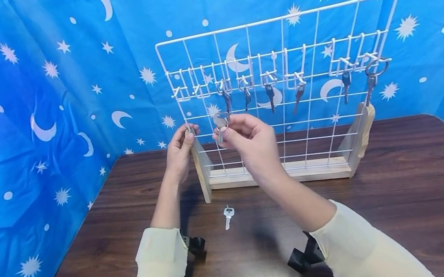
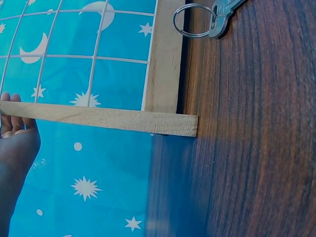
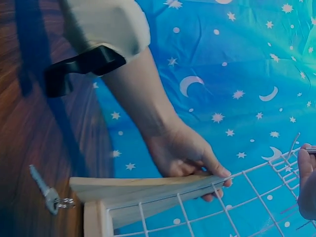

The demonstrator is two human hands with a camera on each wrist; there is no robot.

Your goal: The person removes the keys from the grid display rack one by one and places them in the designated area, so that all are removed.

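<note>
My left hand [image 1: 179, 152] grips the top of the wooden side piece [image 1: 201, 173] at the left end of a white wire grid rack [image 1: 245, 26]. In the right wrist view its thumb lies along the wood, with fingers behind. My right hand [image 1: 257, 145] pinches a key with a ring [image 1: 221, 123] between thumb and fingers, in front of the grid's left part and below the hooks. Several keys hang by rings from the hooks, among them a dark key [image 1: 270, 94] near the middle. The two leftmost hooks [image 1: 180, 91] carry no key.
A silver key [image 1: 228, 217] lies on the dark wooden table [image 1: 432, 197] in front of the rack, between my forearms. Its ring [image 2: 191, 34] shows in the left wrist view. Blue cloth [image 1: 64, 76] with moons and stars hangs behind and at the sides.
</note>
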